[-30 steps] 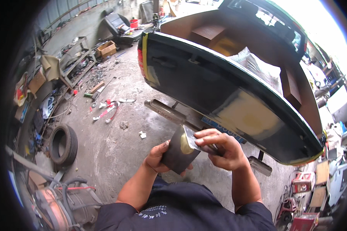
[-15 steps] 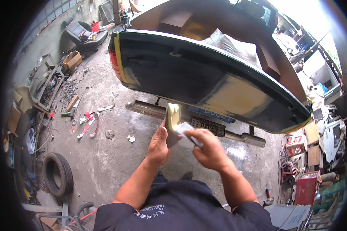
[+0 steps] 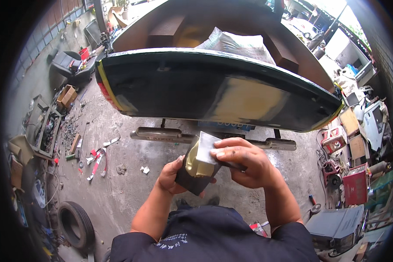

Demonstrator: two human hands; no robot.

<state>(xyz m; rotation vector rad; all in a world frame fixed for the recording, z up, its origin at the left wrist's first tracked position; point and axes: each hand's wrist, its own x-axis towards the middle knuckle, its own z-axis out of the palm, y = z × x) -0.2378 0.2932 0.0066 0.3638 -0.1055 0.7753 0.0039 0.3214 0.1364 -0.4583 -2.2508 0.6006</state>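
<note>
My left hand (image 3: pixel 169 174) grips a dark rectangular board (image 3: pixel 190 183), which carries a lump of pale yellow paste (image 3: pixel 193 163). My right hand (image 3: pixel 244 163) holds a flat, light metal spreader (image 3: pixel 205 148) down on the paste, its fingers over the blade. A second dark flat piece (image 3: pixel 231 166) shows under those fingers. Just ahead is the dark tailgate of a pickup (image 3: pixel 161 89) with a broad pale sanded patch (image 3: pixel 244 98) and yellow tape at both side edges.
A steel rear bumper (image 3: pixel 161 136) sits below the tailgate. A tyre (image 3: pixel 74 225), metal racks, a seat (image 3: pixel 70 65), a cardboard box (image 3: pixel 66 97) and scattered scraps lie to the left. Red machines (image 3: pixel 353 190), boards and a grey case (image 3: pixel 334 227) crowd the right. A sack (image 3: pixel 236 46) lies in the truck bed.
The board was upright half a second ago and is now tilted face up, the spreader lying across the paste. My view has turned, so the tailgate appears more level and shifted left.
</note>
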